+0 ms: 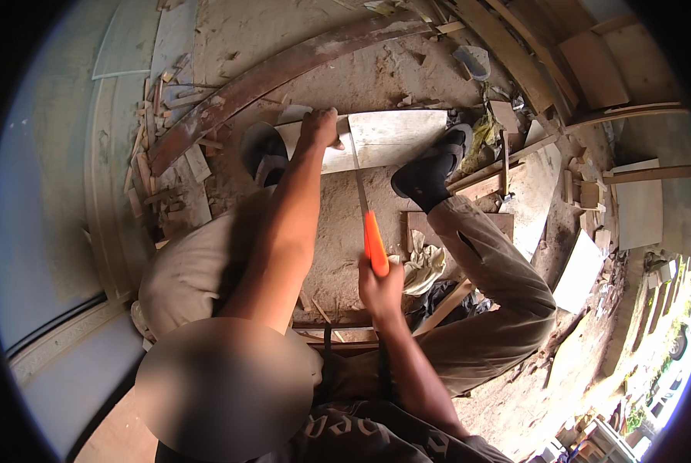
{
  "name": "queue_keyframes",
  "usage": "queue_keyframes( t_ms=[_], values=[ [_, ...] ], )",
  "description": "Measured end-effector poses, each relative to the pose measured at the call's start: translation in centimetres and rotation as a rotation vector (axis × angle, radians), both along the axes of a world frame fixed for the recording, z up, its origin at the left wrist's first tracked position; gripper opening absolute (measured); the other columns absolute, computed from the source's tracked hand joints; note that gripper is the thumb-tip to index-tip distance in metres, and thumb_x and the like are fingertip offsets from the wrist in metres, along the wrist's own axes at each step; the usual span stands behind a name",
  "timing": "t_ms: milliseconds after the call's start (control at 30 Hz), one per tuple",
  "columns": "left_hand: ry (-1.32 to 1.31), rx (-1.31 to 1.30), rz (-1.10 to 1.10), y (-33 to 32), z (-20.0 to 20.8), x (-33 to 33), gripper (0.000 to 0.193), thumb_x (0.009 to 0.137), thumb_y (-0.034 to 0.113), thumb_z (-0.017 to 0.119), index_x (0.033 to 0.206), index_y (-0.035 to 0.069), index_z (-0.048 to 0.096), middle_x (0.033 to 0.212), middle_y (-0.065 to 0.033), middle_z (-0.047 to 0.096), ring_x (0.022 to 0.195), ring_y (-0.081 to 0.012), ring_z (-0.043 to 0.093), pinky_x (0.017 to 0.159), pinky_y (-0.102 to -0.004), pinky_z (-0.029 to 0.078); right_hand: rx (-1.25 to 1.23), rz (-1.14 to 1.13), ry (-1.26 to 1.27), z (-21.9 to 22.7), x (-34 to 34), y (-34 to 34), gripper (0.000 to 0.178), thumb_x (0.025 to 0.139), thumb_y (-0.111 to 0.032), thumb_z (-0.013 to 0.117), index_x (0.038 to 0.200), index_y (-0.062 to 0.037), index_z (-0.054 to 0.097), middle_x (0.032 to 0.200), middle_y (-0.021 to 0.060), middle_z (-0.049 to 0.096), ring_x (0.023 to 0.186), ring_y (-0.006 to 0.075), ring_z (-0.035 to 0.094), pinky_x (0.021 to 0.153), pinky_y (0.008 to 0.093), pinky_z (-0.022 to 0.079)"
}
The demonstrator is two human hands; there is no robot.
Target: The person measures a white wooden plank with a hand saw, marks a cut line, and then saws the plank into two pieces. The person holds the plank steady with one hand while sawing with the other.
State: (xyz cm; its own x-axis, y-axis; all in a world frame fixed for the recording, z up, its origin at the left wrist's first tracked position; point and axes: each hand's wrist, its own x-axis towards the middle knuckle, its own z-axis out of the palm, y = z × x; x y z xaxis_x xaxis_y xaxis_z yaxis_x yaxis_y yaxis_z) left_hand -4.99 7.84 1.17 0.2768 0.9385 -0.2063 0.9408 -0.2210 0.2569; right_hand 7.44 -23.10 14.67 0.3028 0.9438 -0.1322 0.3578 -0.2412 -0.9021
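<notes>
A pale flat wooden board lies crosswise on the ground between my two feet. My left hand grips it left of the middle, its fingers closed toward the far edge. My right hand is closed round the orange handle of a handsaw. The narrow saw blade points away from me and crosses the board just right of my left hand. My left shoe is at the board's left end, and my right shoe touches its right end.
A long curved brown timber lies beyond the board. Wood scraps litter the ground at left. Planks and panels lean at right, with a crumpled cloth beside my right leg. A pale wall panel stands at far left.
</notes>
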Motion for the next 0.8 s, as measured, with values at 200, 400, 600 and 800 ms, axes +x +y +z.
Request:
queue_keyframes(
  t_ms=[200, 400, 600, 800],
  values=[
    [-0.050, -0.001, -0.031, -0.3, 2.0, 3.5, 0.073, 0.051, 0.030, 0.096, 0.111, 0.002, 0.064, 0.112, -0.0193, 0.069, 0.113, -0.0360, 0.062, 0.098, -0.0442, 0.047, 0.042, -0.037, 0.011, -5.0, 2.1, 13.7, 0.034, 0.084, -0.021, 0.066, 0.068, 0.0075, 0.056, 0.054, 0.0216, 0.049, 0.047, 0.0194, 0.051, 0.049, 0.0414, 0.042],
    [-0.057, -0.138, -0.003, 1.3, -0.9, -0.8, 0.071, 0.052, 0.031, 0.096, 0.108, 0.002, 0.063, 0.113, -0.0212, 0.068, 0.113, -0.0397, 0.062, 0.098, -0.0459, 0.046, -0.164, 0.002, 0.049, -0.5, -0.6, -0.6, 0.020, 0.084, -0.013, 0.063, 0.072, 0.0030, 0.061, 0.063, 0.0222, 0.061, 0.063, 0.0367, 0.067, 0.058, 0.0430, 0.050],
    [-0.072, -0.005, -0.045, 0.9, -1.2, 2.1, 0.074, 0.050, 0.033, 0.096, 0.107, 0.000, 0.063, 0.116, -0.0215, 0.066, 0.115, -0.0383, 0.060, 0.100, -0.0454, 0.047, -0.050, 0.017, 0.018, -4.4, 0.5, 13.6, 0.026, 0.082, -0.017, 0.064, 0.073, 0.0068, 0.061, 0.062, 0.0272, 0.058, 0.063, 0.0440, 0.064, 0.058, 0.0460, 0.048],
    [-0.066, -0.149, -0.050, 1.7, -1.0, -0.9, 0.085, 0.052, 0.036, 0.096, 0.120, 0.000, 0.059, 0.125, -0.0234, 0.062, 0.122, -0.0374, 0.057, 0.101, -0.0429, 0.046, -0.168, 0.079, 0.002, -4.2, 0.4, 5.9, 0.025, 0.082, -0.018, 0.065, 0.076, 0.0062, 0.063, 0.069, 0.0279, 0.061, 0.071, 0.0460, 0.065, 0.062, 0.0460, 0.051]
  ],
)
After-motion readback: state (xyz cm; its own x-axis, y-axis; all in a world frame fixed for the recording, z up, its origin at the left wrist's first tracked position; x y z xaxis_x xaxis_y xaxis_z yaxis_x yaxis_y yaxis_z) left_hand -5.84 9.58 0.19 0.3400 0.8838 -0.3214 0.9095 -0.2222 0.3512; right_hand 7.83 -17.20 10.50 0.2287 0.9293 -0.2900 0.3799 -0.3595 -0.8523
